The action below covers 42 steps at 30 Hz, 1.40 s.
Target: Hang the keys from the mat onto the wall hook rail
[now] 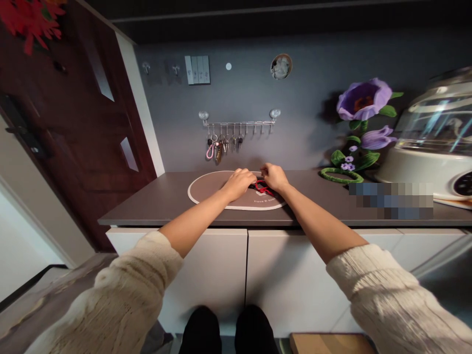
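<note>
A red and black looped cord [262,187] lies over the oval brown mat [206,191] with a pale rim. My left hand [240,182] is closed at the cord's left end, its fingers curled round the black part. Just to the right, my right hand [276,177] is closed too, with bent fingers close above the cord's far side. Its fingertips are partly hidden, so whatever they pinch cannot be made out. Pale lettering shows on the mat below the cord.
The mat rests on a dark countertop [147,201] above white cabinets [206,265]. A hook rail [239,123] with several keys [221,144] hangs on the wall behind. Purple artificial flowers [365,101] and a white appliance with a clear top [416,157] stand at right.
</note>
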{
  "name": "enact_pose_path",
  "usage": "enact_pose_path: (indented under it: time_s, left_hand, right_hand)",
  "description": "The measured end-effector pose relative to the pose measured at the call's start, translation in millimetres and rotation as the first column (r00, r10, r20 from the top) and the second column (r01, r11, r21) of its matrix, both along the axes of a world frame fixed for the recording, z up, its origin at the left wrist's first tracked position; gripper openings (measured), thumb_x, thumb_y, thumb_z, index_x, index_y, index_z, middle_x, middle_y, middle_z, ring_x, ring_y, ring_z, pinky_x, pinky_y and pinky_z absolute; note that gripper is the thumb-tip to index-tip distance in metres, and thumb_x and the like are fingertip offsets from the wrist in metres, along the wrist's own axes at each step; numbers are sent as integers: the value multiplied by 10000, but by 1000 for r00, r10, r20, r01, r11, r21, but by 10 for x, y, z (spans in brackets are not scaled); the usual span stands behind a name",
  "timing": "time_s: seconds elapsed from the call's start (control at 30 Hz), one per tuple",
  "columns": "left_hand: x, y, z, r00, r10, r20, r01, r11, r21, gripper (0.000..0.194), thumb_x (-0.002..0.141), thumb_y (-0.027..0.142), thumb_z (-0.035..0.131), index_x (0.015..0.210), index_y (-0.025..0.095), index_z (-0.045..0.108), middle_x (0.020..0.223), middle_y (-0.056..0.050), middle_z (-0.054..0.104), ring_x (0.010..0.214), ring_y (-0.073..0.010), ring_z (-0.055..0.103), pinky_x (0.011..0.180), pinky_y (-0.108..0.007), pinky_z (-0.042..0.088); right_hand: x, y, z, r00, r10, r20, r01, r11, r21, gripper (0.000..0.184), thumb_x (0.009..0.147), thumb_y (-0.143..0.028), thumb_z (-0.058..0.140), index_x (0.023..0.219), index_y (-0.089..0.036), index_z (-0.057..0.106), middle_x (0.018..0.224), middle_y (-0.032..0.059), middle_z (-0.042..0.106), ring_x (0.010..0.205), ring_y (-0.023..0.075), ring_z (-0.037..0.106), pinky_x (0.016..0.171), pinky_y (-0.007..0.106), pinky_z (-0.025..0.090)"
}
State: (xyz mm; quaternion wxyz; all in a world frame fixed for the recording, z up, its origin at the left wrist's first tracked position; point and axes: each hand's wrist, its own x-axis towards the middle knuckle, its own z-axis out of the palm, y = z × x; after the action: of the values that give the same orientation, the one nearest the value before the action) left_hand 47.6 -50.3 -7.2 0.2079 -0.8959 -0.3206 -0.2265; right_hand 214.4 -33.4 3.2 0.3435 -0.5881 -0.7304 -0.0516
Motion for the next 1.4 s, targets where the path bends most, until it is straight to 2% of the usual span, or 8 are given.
enact_pose_path:
  time_s: [0.17,0.37,0.63,0.8,0.97,1.13,1.27,1.4]
  left_hand:
    - [-6,-2,-3,998,33,55,-34,999,18,214,857,146,357,879,175,568,856,-57,604,859,-183,480,780,-312,324]
    - [-17,6,-6,990,84,116,-92,994,57,214,857,134,347,902,171,553,856,-56,602,849,-185,494,790,-315,329]
    - [-64,22,16,960,138,245,-157,986,63,201,865,153,341,916,184,532,879,-49,607,857,-186,496,791,-319,326]
    - [-90,35,38,932,178,316,-206,977,57,206,872,162,325,896,184,528,874,-52,605,849,-187,495,778,-320,323]
    - [-107,48,52,911,193,365,-235,969,75,244,889,191,288,939,182,527,899,-59,603,875,-187,494,791,-323,319]
    - [-116,61,54,906,181,384,-237,966,105,267,898,224,276,962,177,531,910,-64,611,882,-189,494,804,-329,313]
    - [-119,53,59,907,185,378,-247,961,124,264,897,232,283,969,182,532,909,-68,613,885,-193,494,813,-334,308]
    - [-121,41,70,904,190,383,-262,954,144,275,899,234,273,978,180,531,892,-70,611,878,-195,495,813,-340,304]
  right_hand:
    - [10,22,-11,1000,16,-5,-16,1000,10,262,765,-122,453,964,-141,622,966,110,658,867,175,591,761,239,407]
    - [1,11,-5,998,54,-45,-52,997,51,274,755,-111,442,970,-144,609,938,99,662,855,176,592,751,253,412]
    - [-50,-35,39,947,200,-250,-195,980,45,135,753,-215,519,845,-165,603,794,34,647,695,114,559,708,238,422]
    - [-81,-56,42,859,364,-359,-405,913,-43,156,705,-296,579,772,-157,603,730,15,626,648,102,527,659,227,415]
    - [-113,-81,23,787,431,-442,-544,822,-167,247,653,-373,619,752,-146,608,665,-1,607,575,87,492,584,215,398]
    - [-122,-106,30,785,466,-408,-573,797,-191,239,654,-361,621,758,-146,622,667,-4,600,556,78,477,546,201,386]
    - [-139,-135,47,758,515,-400,-623,753,-212,208,669,-325,613,792,-159,633,723,2,622,589,84,504,576,201,408]
    - [-160,-156,55,760,510,-402,-615,764,-194,197,661,-314,629,785,-161,631,739,5,632,608,90,521,592,203,424]
